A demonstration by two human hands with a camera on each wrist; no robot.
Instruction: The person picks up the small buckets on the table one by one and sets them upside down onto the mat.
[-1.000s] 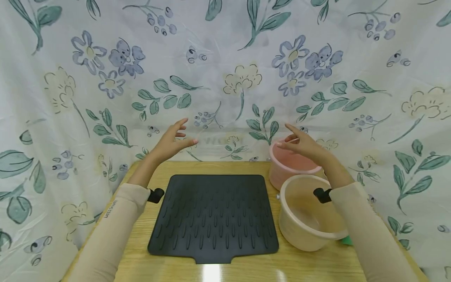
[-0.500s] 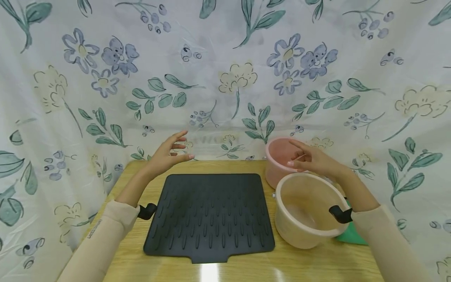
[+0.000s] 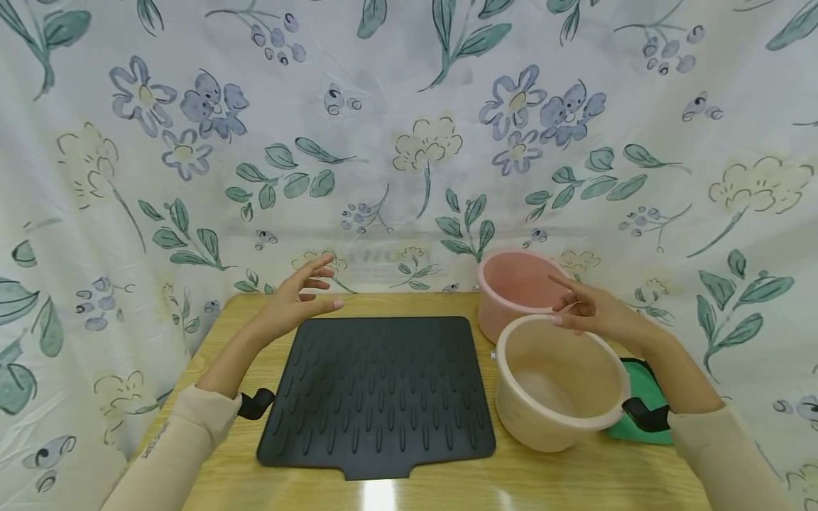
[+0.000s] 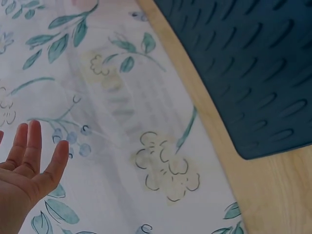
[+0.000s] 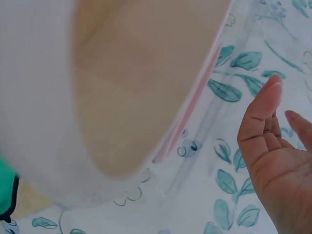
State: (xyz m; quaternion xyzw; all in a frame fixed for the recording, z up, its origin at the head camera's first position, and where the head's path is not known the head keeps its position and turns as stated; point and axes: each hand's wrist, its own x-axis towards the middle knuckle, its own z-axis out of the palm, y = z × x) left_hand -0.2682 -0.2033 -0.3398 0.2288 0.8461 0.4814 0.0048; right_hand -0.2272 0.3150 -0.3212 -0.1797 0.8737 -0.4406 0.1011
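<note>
My left hand (image 3: 290, 305) hovers over the back left corner of a dark ribbed mat (image 3: 377, 390), its fingers relaxed and holding nothing. In the left wrist view that hand (image 4: 34, 175) shows loosely bent fingers before the patterned curtain. On the other side, my right hand (image 3: 597, 309) hangs above the back rim of a cream bucket (image 3: 543, 433), fingers loosely bent around nothing. The right wrist view has this hand (image 5: 278, 156) beside the bucket's large rim (image 5: 39, 97). Behind the cream bucket stands a pink bucket (image 3: 495, 305), partly overlapped by it.
A green item with a dark edge (image 3: 648, 397) lies right of the cream bucket, partly under my right forearm. The wooden table (image 3: 307, 490) carries everything. A white floral curtain (image 3: 383, 92) hangs behind and along both sides.
Both hands have come down a little; the left drifted left and the right moved right, from over the pink bucket to the cream one. More of the green item shows.
</note>
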